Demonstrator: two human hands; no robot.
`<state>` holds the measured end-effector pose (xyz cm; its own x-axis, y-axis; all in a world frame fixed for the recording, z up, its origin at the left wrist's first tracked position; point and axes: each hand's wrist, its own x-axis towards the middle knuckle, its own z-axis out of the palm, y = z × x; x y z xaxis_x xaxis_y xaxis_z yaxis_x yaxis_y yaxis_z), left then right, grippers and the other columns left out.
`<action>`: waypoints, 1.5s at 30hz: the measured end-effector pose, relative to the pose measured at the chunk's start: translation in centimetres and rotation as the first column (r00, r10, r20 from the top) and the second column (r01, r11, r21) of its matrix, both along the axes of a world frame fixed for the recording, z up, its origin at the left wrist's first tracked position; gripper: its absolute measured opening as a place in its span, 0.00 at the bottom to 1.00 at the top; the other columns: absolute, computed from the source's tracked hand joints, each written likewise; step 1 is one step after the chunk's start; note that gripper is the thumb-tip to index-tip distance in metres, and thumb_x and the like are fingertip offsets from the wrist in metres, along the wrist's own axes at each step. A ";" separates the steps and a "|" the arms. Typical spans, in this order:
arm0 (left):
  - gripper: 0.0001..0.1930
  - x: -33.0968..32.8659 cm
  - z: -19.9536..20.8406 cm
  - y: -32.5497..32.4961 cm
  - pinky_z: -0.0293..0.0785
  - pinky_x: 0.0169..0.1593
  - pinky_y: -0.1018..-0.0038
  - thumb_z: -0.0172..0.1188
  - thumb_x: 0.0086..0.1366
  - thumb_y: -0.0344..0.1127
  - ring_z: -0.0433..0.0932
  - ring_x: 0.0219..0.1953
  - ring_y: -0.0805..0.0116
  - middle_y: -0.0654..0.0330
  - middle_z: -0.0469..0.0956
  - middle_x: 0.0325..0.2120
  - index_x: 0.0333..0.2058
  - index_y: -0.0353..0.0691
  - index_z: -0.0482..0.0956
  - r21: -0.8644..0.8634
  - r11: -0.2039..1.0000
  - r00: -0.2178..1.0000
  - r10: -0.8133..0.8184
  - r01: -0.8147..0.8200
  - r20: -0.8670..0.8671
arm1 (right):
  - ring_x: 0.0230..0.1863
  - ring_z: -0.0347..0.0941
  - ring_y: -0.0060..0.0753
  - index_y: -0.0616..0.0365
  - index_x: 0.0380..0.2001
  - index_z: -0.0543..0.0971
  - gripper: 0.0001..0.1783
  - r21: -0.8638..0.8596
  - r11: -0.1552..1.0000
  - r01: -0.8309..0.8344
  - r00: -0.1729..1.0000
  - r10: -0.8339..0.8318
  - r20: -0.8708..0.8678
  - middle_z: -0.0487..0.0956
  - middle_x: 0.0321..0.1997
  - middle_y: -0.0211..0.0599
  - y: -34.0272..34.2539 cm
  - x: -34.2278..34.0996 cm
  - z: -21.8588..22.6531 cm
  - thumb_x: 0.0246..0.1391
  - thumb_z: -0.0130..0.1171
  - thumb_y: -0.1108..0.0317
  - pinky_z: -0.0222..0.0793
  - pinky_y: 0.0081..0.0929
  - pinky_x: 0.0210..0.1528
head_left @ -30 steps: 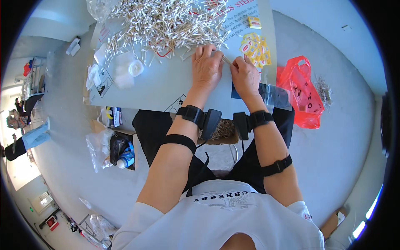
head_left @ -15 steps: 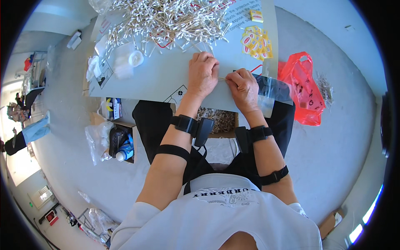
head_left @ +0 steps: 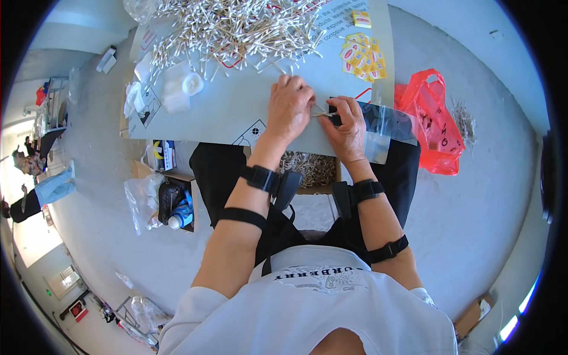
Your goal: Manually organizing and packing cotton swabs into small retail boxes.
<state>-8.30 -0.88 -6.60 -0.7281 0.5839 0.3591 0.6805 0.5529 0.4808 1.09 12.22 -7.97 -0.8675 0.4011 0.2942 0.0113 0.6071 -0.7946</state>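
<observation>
I sit at a grey table [head_left: 236,112]. My left hand [head_left: 290,106] and my right hand [head_left: 349,127] meet near the table's front edge. Between their fingertips they pinch a small bunch of cotton swabs [head_left: 322,113]. Under my right hand lies a clear plastic bag [head_left: 387,127], its mouth toward my fingers. A large heap of loose cotton swabs [head_left: 231,26] covers the far side of the table. Both forearms wear black straps and wrist devices.
Small yellow packets [head_left: 362,54] lie at the table's far right. A white round container [head_left: 190,84] and white wrappers sit at the left. A red plastic bag [head_left: 431,121] lies on the floor to my right. A box of shredded material [head_left: 307,168] is under the table; bottles and bags [head_left: 171,207] are at my left.
Both hands drew back from the heap toward the table's front edge and closed together over the clear bag.
</observation>
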 end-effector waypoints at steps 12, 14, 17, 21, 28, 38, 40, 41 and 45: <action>0.05 -4.2 -0.2 -1.9 0.70 0.42 0.59 0.63 0.55 0.34 0.73 0.37 0.51 0.55 0.76 0.29 0.27 0.40 0.78 -0.063 0.935 0.916 0.356 -0.350 0.187 | 0.40 0.73 0.40 0.54 0.28 0.81 0.08 0.117 0.990 -0.073 0.996 0.079 -0.044 0.75 0.37 0.33 0.1 -0.4 0.3 0.41 0.67 0.71 0.70 0.37 0.42; 0.05 -2.9 -0.5 -0.2 0.70 0.41 0.58 0.62 0.55 0.33 0.73 0.36 0.51 0.54 0.76 0.28 0.26 0.40 0.77 -0.112 0.947 0.939 0.314 -0.300 0.140 | 0.40 0.74 0.40 0.54 0.28 0.81 0.07 0.124 0.990 -0.073 0.995 0.080 -0.052 0.75 0.36 0.33 0.0 -0.4 0.1 0.41 0.67 0.71 0.70 0.37 0.42; 0.03 0.2 -0.6 2.0 0.69 0.40 0.56 0.60 0.54 0.30 0.73 0.36 0.50 0.53 0.75 0.27 0.25 0.39 0.76 -0.130 0.980 0.981 0.163 -0.150 0.100 | 0.40 0.74 0.40 0.54 0.27 0.81 0.07 0.136 0.988 -0.077 0.995 0.085 -0.056 0.76 0.36 0.33 0.5 -0.2 -0.2 0.40 0.67 0.71 0.70 0.37 0.42; 0.05 0.2 -0.6 1.2 0.69 0.42 0.56 0.61 0.48 0.24 0.72 0.36 0.49 0.53 0.73 0.28 0.25 0.39 0.76 0.200 0.979 0.996 0.019 -0.037 0.090 | 0.40 0.73 0.40 0.53 0.26 0.80 0.07 0.105 0.989 -0.103 0.994 0.107 -0.034 0.76 0.36 0.32 0.5 -0.1 0.2 0.39 0.67 0.72 0.69 0.38 0.43; 0.09 -6.3 -0.2 -2.8 0.66 0.46 0.58 0.63 0.47 0.23 0.69 0.43 0.52 0.59 0.72 0.33 0.28 0.41 0.78 0.048 0.922 0.910 0.387 -0.384 -0.151 | 0.41 0.73 0.40 0.53 0.25 0.79 0.08 0.107 0.989 -0.106 0.994 0.107 -0.009 0.76 0.36 0.31 0.2 -0.1 0.7 0.38 0.66 0.72 0.69 0.38 0.44; 0.02 -3.2 -0.6 -0.8 0.64 0.42 0.60 0.61 0.53 0.30 0.69 0.41 0.56 0.63 0.71 0.30 0.26 0.44 0.77 -0.034 0.979 0.974 0.196 -0.201 -0.112 | 0.43 0.72 0.42 0.55 0.31 0.79 0.12 0.107 0.987 -0.123 0.992 0.123 0.009 0.76 0.39 0.35 0.5 0.0 0.5 0.38 0.67 0.73 0.69 0.36 0.46; 0.04 -1.5 -0.6 0.1 0.64 0.42 0.61 0.62 0.51 0.28 0.69 0.40 0.56 0.62 0.71 0.29 0.27 0.43 0.77 -0.031 0.996 0.995 0.088 -0.090 -0.055 | 0.45 0.72 0.43 0.53 0.34 0.79 0.16 0.096 0.988 -0.123 0.992 0.123 0.008 0.76 0.42 0.35 0.3 -0.1 0.5 0.37 0.67 0.72 0.69 0.37 0.46; 0.04 -0.6 -0.4 0.5 0.64 0.42 0.61 0.62 0.51 0.28 0.69 0.40 0.56 0.62 0.71 0.29 0.27 0.43 0.77 -0.032 0.995 0.995 0.087 -0.089 -0.056 | 0.47 0.71 0.43 0.54 0.38 0.78 0.20 0.091 0.995 -0.046 0.999 0.048 -0.022 0.75 0.45 0.37 0.1 -0.2 0.7 0.36 0.67 0.71 0.67 0.38 0.48; 0.10 -0.7 -1.3 0.0 0.65 0.46 0.59 0.63 0.49 0.28 0.70 0.42 0.53 0.58 0.73 0.31 0.32 0.42 0.76 0.112 0.985 0.991 0.131 -0.130 0.003 | 0.53 0.68 0.43 0.56 0.46 0.76 0.28 0.168 0.984 -0.056 0.997 0.045 0.065 0.72 0.52 0.38 -0.1 -0.1 1.3 0.37 0.69 0.69 0.63 0.39 0.53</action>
<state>-8.98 -0.84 -7.91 -0.7939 0.4398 0.4199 0.6081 0.5800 0.5421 0.98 12.10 -6.68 -0.9037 0.3052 0.3001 0.0225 0.7340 -0.6787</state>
